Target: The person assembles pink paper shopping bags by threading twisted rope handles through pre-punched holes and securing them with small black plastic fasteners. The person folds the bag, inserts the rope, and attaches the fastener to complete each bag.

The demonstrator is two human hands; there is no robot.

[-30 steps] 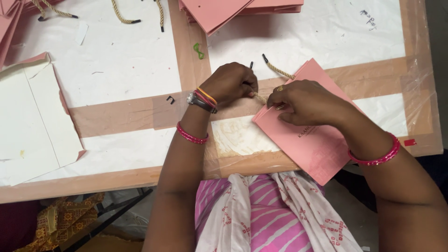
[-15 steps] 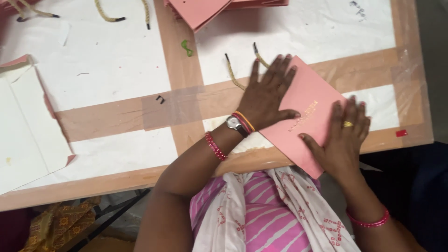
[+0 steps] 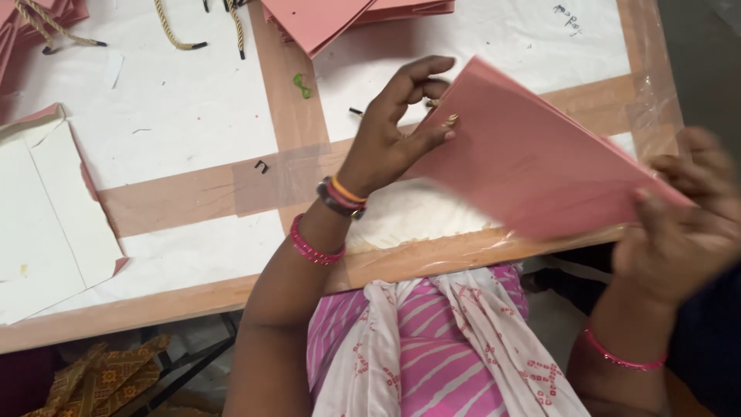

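Note:
A flat pink paper bag (image 3: 532,154) is lifted off the table and tilted, held between both hands. My left hand (image 3: 397,131) grips its left edge with fingers spread, a watch and bangles on the wrist. My right hand (image 3: 679,224), blurred at the right edge, holds the bag's lower right corner. A bit of cord handle shows by my left fingers.
The worktable (image 3: 193,193) is white with brown taped strips. A stack of pink bags (image 3: 340,15) lies at the top, loose cord handles (image 3: 174,31) top left, a flattened white and pink sheet (image 3: 46,224) at left, a small green scrap (image 3: 301,83).
The pink bag, pressed flat on the table before, is now raised and tilted. My right hand has swung out to the right; my left hand moved up to the bag's edge.

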